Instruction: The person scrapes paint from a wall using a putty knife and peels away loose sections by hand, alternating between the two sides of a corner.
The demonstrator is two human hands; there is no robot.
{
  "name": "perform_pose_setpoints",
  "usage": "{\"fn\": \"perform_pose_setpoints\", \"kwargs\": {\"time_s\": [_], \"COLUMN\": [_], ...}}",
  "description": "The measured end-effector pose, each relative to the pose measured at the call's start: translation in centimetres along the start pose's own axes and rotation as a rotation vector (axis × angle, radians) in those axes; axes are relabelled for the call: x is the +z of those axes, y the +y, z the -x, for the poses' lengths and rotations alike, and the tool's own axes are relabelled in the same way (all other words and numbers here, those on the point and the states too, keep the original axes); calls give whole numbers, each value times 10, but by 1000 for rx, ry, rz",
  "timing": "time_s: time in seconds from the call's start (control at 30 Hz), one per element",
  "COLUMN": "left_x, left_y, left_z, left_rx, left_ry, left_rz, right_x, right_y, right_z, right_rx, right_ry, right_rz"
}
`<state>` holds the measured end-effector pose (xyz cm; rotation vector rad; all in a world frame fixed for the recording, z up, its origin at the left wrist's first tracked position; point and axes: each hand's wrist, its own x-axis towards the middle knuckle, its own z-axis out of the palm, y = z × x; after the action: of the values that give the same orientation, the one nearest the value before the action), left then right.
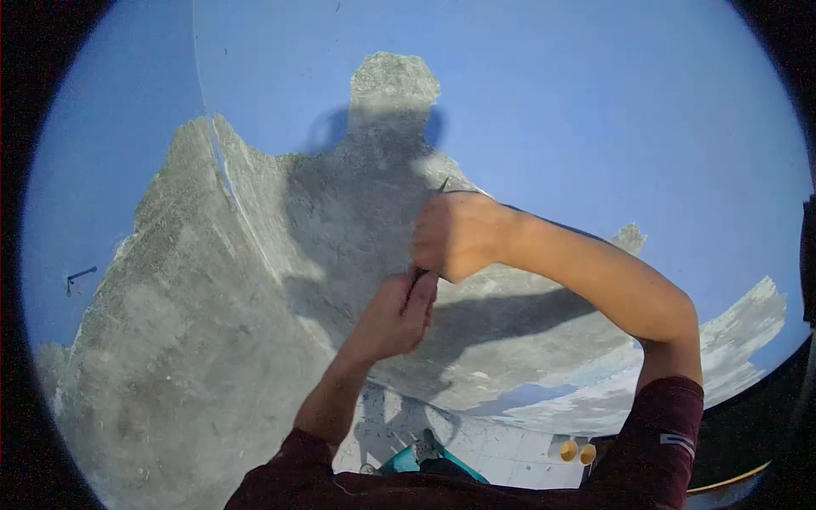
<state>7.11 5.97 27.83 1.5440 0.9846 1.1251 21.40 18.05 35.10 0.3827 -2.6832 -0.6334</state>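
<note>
While most of the view is taken up by a blue wall [595, 93], a broad bare grey patch [212, 323] spreads over its lower and left part, where the paint is gone and rough plaster shows. A thin pale crack or seam runs down through the patch from its upper left. The person's shadow falls across the upper middle of the patch, and to the right of the patch streaks of pale blue and white remain. Below the patch lies a pale tiled floor [501, 455], with two small yellow cups [577, 451] on it toward the right.

Both arms, in dark red sleeves [654, 450], reach up to the middle of the patch. The right hand [459, 234] is balled into a tight fist around a thin dark tool [443, 184], whose pointed tip shows just above the knuckles against the plaster. The left hand [398, 316] sits just below the right one, touching it, its fingers curled shut around the lower end of the same tool, of which only a dark sliver shows between the two hands.
</note>
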Motion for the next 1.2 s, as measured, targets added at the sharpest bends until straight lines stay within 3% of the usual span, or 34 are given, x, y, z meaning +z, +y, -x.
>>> {"fn": "perform_pose_setpoints", "kwargs": {"time_s": [0.1,0.23,0.27,0.33,0.37,0.43,0.5,0.57,0.63,0.73,0.77,0.83,0.87,0.93,0.97,1.03,1.2], "left_x": [-13,-16,-2,1,-2,-14,-31,-12,3,4,-9,-21,-16,-3,6,18,-7], "left_y": [13,13,2,-6,-5,4,18,8,0,0,5,16,12,-1,-2,-1,9], "left_z": [2,-4,-5,-5,-6,-10,-8,-9,-7,-5,-5,-6,-8,-12,-12,-12,-5], "left_rx": [-9,-68,32,126,82,53,-132,-81,-47,-13,-21,-58,-44,-34,-35,-3,-14], "left_ry": [16,-40,-7,32,7,-20,-138,-90,-26,-40,-58,-97,-99,-91,-78,-70,-70], "left_rz": [-188,-141,-87,-33,7,47,-5,-10,-14,214,147,73,71,70,57,238,89], "right_x": [4,2,0,-10,-6,-2,-1,-4,-10,-16,-17,-14,-13,-7,-11,-23,-22], "right_y": [2,4,5,3,1,3,3,5,5,4,4,3,2,6,8,10,4], "right_z": [-6,-4,-4,-4,-4,-3,-5,-3,-1,-9,-10,-12,-7,-3,-5,-10,-14], "right_rx": [14,-16,-22,53,47,61,42,21,48,67,71,70,67,77,69,-57,104], "right_ry": [17,-9,-4,-508,-511,-316,-206,-83,-443,-538,-548,-245,-250,-522,-506,-654,-486], "right_rz": [43,50,47,67,60,176,145,106,70,96,93,150,163,118,123,129,178]}}
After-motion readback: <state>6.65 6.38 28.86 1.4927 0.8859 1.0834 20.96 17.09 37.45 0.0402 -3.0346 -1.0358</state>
